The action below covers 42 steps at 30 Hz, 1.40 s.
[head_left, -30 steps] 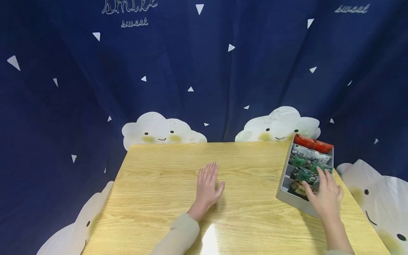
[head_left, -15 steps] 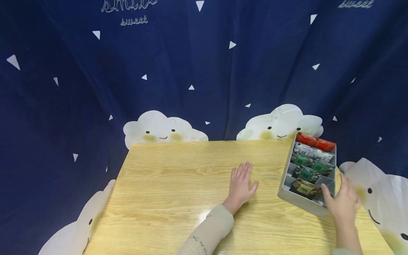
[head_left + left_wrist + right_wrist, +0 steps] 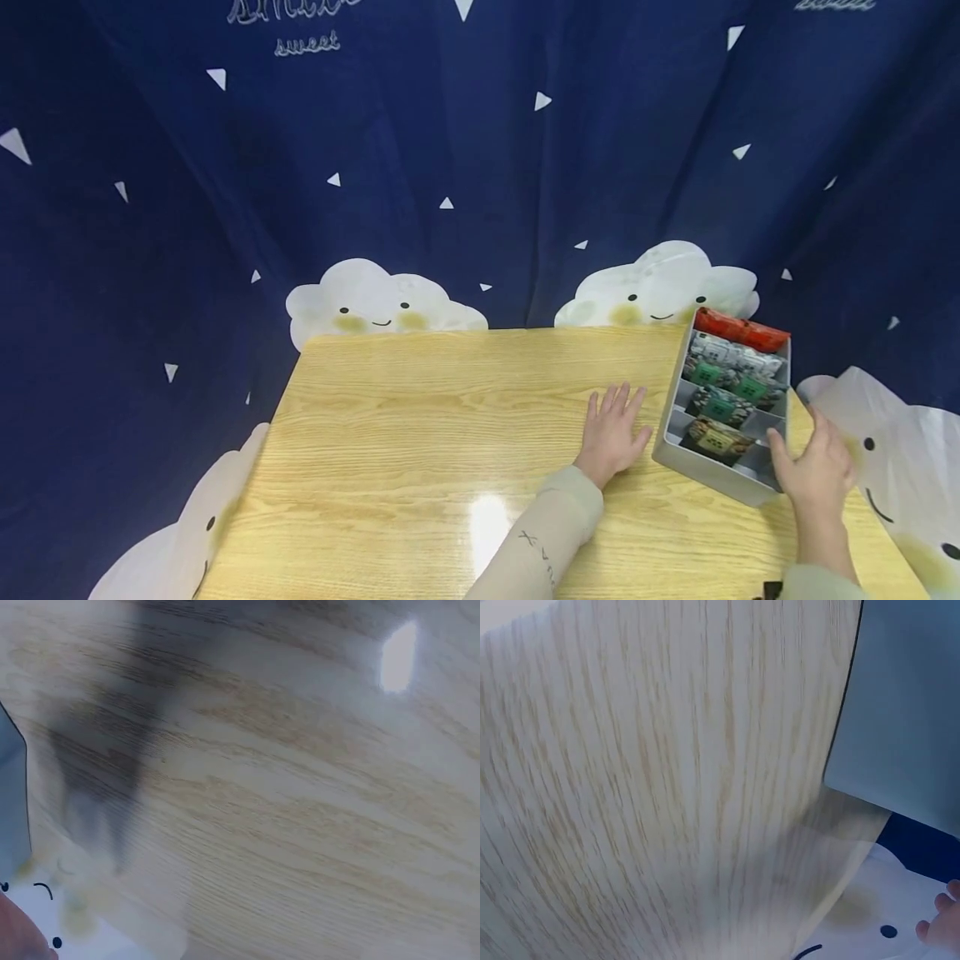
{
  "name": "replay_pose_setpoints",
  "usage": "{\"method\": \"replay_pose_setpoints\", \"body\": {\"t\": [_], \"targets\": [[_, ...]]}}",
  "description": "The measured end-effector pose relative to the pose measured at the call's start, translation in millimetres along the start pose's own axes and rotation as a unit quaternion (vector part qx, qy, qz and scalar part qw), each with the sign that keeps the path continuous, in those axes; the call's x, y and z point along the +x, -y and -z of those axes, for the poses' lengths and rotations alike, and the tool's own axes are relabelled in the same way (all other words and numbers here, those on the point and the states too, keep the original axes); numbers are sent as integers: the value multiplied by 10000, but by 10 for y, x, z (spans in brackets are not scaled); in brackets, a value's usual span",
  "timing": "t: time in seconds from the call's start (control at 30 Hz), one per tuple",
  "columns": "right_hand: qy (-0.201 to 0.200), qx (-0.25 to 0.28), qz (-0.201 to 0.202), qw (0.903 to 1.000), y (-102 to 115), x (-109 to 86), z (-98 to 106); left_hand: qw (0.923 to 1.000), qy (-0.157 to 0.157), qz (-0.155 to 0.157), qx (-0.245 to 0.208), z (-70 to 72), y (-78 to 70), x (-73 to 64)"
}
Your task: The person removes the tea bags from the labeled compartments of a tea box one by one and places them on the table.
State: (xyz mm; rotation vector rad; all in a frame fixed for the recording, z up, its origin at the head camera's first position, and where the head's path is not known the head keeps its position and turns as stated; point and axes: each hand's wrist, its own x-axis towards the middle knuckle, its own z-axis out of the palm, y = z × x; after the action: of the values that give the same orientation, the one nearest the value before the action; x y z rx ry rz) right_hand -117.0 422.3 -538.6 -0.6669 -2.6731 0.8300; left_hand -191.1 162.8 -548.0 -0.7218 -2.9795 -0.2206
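A light grey divided box (image 3: 716, 479) stands at the right of the table, holding packets in rows. Red packets (image 3: 742, 330) fill the far row, then silver-white packets (image 3: 731, 354), green-labelled packets (image 3: 722, 404) and, nearest, a brown packet with a yellow label (image 3: 716, 440). My left hand (image 3: 611, 437) is just left of the box, fingers spread and holding nothing. At the right side is my right hand (image 3: 813, 467), its thumb by the rim; whether it touches cannot be told. The right wrist view catches some of its fingers (image 3: 945, 919) beyond the box wall (image 3: 900, 712).
The wooden table (image 3: 420, 433) extends left of the box. Behind it hangs a dark blue curtain (image 3: 420, 150) with white triangles and clouds. The box stands near the table's right edge.
My left hand has moved right across the table toward the box. My right hand has withdrawn from above the packets to the box's right side.
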Motion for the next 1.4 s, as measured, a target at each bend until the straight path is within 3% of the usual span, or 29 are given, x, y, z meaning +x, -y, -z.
{"method": "replay_pose_setpoints", "body": {"t": [0.33, 0.6, 0.97, 1.4], "targets": [[366, -131, -99, 9992, -19, 136, -91, 9983, 504, 216, -185, -41, -253, 54], [544, -300, -139, 9980, -52, 273, -159, 9954, 738, 610, -66, 60, -377, 102], [949, -286, -323, 9945, -92, 333, -225, 9918, 995, 776, 188, 95, -406, 130], [1441, -457, -271, 9881, -90, 330, -241, 9912, 1175, 615, -3, 40, -343, 67]]}}
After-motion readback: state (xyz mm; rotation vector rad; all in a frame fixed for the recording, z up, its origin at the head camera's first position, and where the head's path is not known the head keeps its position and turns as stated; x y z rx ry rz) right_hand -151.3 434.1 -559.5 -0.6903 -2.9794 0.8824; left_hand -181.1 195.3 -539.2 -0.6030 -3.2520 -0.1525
